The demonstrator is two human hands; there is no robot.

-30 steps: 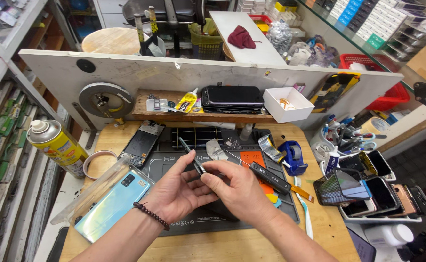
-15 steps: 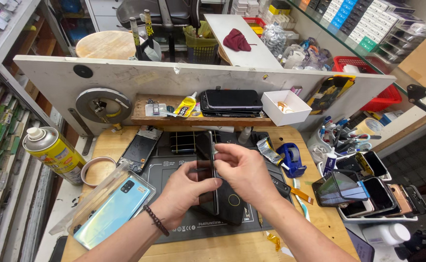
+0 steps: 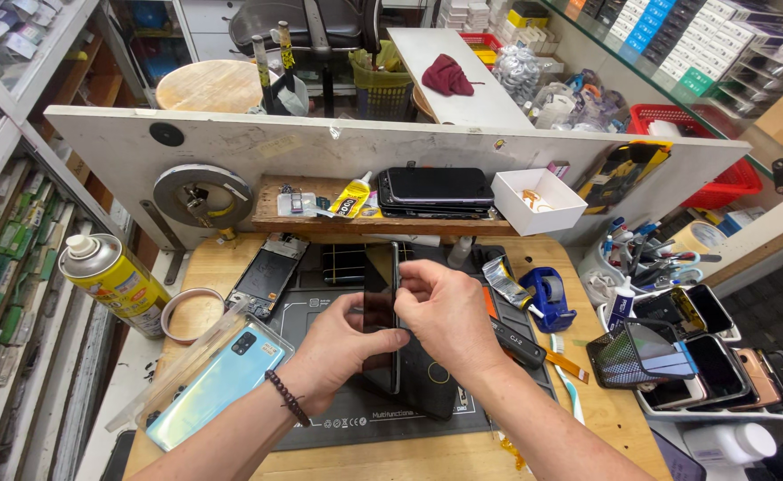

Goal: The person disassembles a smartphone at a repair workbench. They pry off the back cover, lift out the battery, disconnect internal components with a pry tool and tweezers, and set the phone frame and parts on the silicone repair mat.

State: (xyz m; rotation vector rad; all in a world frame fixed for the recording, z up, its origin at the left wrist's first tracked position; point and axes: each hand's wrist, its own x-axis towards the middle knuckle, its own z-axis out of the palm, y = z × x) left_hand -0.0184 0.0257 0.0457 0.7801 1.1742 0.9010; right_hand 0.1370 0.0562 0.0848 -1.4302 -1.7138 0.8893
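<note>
A: What is the grip on?

B: Both hands pinch one dark phone screen panel, stood on edge above the black work mat. The left hand presses thumb and fingers on its lower half; the right hand nips the upper edge with its fingertips.

A: So where is the panel relative to the grip?

B: Between the two hands, upright, its top rising just past the right fingers, at the middle of the desk.

A: Containers, left to right?

B: A white open box on the wooden shelf holds a few small orange bits. A black mesh basket lies tipped beside a white tray filled with phones lying side by side.
</note>
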